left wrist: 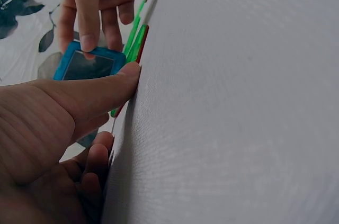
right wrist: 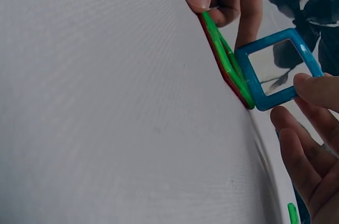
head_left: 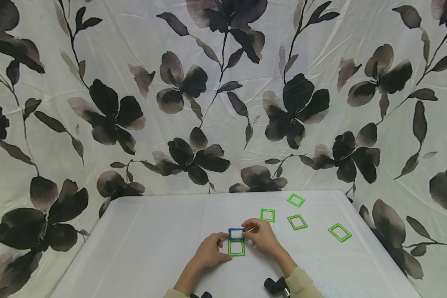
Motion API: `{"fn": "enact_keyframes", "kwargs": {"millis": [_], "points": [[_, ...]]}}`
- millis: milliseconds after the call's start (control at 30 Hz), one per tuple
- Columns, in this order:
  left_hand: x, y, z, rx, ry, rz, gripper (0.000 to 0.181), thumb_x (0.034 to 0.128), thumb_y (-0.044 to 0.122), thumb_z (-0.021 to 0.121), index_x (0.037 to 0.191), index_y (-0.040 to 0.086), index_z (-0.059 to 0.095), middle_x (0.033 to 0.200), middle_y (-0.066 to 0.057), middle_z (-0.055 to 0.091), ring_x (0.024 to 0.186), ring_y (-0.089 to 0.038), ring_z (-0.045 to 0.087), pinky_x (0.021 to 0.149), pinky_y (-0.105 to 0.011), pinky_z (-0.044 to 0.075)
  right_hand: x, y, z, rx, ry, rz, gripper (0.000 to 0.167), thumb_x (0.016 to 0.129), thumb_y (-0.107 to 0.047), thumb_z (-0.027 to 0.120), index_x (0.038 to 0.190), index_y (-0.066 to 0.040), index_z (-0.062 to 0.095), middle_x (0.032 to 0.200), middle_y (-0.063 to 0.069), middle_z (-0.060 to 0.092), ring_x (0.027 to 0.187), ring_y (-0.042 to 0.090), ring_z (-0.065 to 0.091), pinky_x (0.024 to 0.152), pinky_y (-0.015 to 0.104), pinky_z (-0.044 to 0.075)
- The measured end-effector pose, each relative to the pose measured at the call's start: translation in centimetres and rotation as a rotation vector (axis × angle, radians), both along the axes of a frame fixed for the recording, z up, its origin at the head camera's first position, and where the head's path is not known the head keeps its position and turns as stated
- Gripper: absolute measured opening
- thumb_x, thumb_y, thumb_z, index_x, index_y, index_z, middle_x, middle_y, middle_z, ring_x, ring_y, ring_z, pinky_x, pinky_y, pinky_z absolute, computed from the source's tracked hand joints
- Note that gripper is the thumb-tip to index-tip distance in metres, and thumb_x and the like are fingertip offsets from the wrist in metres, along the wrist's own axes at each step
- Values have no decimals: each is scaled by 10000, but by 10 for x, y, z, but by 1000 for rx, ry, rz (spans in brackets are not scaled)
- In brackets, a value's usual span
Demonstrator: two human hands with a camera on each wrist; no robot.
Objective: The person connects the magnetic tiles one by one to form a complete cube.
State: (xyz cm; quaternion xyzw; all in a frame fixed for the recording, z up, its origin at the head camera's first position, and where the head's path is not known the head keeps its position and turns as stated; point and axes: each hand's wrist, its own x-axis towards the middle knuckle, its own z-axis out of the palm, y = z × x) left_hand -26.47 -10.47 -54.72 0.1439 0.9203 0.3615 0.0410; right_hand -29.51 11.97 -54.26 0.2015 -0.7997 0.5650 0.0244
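Observation:
A blue square frame tile [head_left: 236, 234] stands tilted up at the far edge of a green square frame tile [head_left: 236, 248], which lies low on the table. My right hand [head_left: 262, 236] pinches the blue tile's right side between thumb and fingers. With thumb and index finger, my left hand [head_left: 211, 250] holds the green tile at its left side. The wrist views show a red edge [right wrist: 221, 68] directly beneath the green tile. In the right wrist view the blue tile [right wrist: 263, 90] meets the green one along its lower edge.
Several more green frame tiles lie apart on the right of the white table [head_left: 152, 248], among them one near my right hand [head_left: 267, 215] and one farthest right [head_left: 340, 232]. A floral cloth [head_left: 246, 124] hangs behind. A black device [head_left: 276, 285] sits by the right sleeve.

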Motion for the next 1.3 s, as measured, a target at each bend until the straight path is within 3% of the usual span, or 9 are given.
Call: {"fn": "enact_keyframes", "kwargs": {"millis": [300, 1100, 1300], "points": [[-1, 1, 0, 0, -8, 15, 607, 682, 268, 893, 1196, 56, 646, 803, 18, 490, 701, -134, 435, 572, -262, 357, -2, -1, -3, -4, 5, 16, 146, 836, -42, 754, 967, -96, 716, 908, 40, 704, 689, 221, 658, 514, 279, 533], [2, -1, 1, -3, -1, -4, 637, 700, 260, 881, 1223, 16, 611, 823, 10, 490, 707, -133, 427, 576, -251, 357, 2, -6, -1, 32, 14, 14, 147, 845, -46, 745, 979, -99, 715, 909, 39, 701, 738, 176, 637, 507, 292, 540], [-1, -2, 3, 50, -47, -25, 565, 739, 250, 853, 1188, 1, 618, 847, -1, 507, 732, -150, 442, 594, -260, 373, 2, -6, 1, 60, 24, 2, 147, 846, -56, 745, 974, -121, 715, 894, -2, 696, 747, 172, 630, 511, 293, 541]]}}
